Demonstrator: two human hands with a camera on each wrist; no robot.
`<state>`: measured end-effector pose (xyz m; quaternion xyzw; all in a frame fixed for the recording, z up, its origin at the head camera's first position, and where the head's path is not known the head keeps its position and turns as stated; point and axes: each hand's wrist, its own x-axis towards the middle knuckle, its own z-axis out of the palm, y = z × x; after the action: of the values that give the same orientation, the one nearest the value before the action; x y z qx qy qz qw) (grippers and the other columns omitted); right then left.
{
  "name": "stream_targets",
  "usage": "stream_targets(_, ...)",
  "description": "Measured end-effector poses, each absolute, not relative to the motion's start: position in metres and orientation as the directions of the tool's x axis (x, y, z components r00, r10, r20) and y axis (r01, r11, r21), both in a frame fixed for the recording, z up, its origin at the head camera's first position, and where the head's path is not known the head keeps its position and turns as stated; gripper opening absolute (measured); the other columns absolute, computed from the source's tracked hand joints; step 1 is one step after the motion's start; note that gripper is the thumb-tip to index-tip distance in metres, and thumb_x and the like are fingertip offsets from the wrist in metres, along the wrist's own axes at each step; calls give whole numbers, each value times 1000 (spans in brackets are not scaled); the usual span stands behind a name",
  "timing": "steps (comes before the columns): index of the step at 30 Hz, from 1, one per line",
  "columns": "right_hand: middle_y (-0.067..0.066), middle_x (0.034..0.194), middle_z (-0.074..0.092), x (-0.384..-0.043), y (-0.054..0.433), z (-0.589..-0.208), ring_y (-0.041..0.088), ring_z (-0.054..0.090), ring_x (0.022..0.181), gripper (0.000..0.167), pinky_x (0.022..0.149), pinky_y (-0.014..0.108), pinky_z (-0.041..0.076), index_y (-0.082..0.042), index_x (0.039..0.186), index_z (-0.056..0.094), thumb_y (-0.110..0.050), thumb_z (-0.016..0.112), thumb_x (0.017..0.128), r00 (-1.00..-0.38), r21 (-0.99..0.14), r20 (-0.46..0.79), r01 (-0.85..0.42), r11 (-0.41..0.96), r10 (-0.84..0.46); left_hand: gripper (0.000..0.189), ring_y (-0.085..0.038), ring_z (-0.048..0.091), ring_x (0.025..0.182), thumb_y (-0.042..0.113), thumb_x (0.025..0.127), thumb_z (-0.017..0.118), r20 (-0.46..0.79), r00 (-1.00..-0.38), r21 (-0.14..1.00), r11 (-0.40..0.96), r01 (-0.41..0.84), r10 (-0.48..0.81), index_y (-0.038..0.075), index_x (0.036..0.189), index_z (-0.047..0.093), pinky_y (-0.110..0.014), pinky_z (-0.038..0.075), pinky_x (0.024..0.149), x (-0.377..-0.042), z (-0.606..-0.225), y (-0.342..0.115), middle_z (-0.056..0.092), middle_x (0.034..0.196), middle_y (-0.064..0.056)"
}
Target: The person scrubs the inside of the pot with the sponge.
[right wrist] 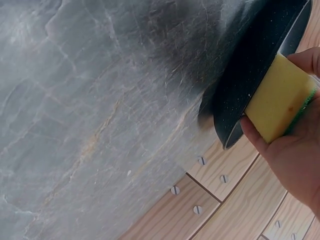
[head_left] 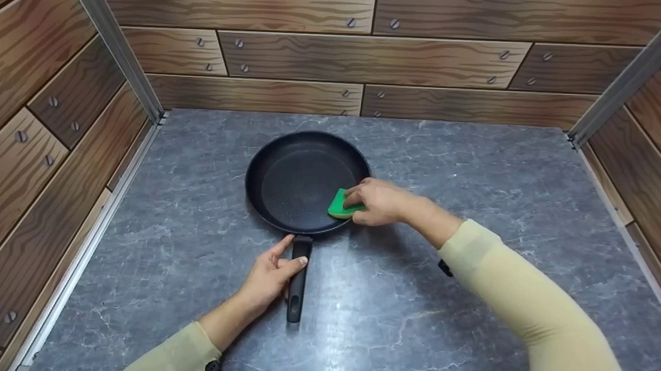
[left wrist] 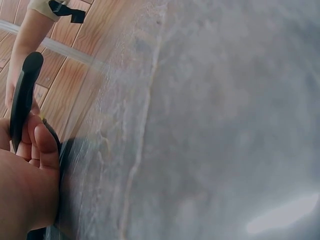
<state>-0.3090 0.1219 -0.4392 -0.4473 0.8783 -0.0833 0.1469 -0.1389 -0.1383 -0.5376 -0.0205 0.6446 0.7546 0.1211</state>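
Note:
A black frying pan (head_left: 303, 179) lies on the grey marbled table, its handle (head_left: 296, 295) toward the person. My left hand (head_left: 268, 275) grips that handle close to the pan, thumb on top. In the left wrist view the handle (left wrist: 25, 95) rises between thumb and curled fingers. At the pan's near right rim, my right hand (head_left: 379, 203) holds a green and yellow sponge (head_left: 341, 205) against the inner side. The right wrist view shows the sponge's yellow face (right wrist: 280, 97) at the pan wall (right wrist: 250, 75), pinched between thumb and fingers.
The marbled tabletop (head_left: 476, 169) stretches out around the pan. Wood-patterned panels (head_left: 369, 59) enclose it at the back and both sides, with metal rails (head_left: 113, 42) at the corners. Pale yellow sleeves (head_left: 526, 294) cover the forearms.

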Motion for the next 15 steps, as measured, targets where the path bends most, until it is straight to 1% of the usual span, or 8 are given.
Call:
stream_targets(8,16,145,64,-303,116,-446,42,58,132,46,109,52,47,-9,129,77,-24,60,89,-520,-371,-131,-764,528,-844,86,-7,55,45,13,102,71,-184,-969,968,-143,-208,163,-5,167,18,-23,47,45,-138,-537,-138,70,68,-1)
stream_targets(15,14,146,64,-296,107,-450,39,58,134,47,113,54,42,-9,132,76,-23,58,91,-494,-434,-125,-753,495,-860,86,-8,56,46,14,101,72,-202,-967,962,-153,-226,156,-2,167,19,-23,47,45,-138,-537,-138,70,70,-2)
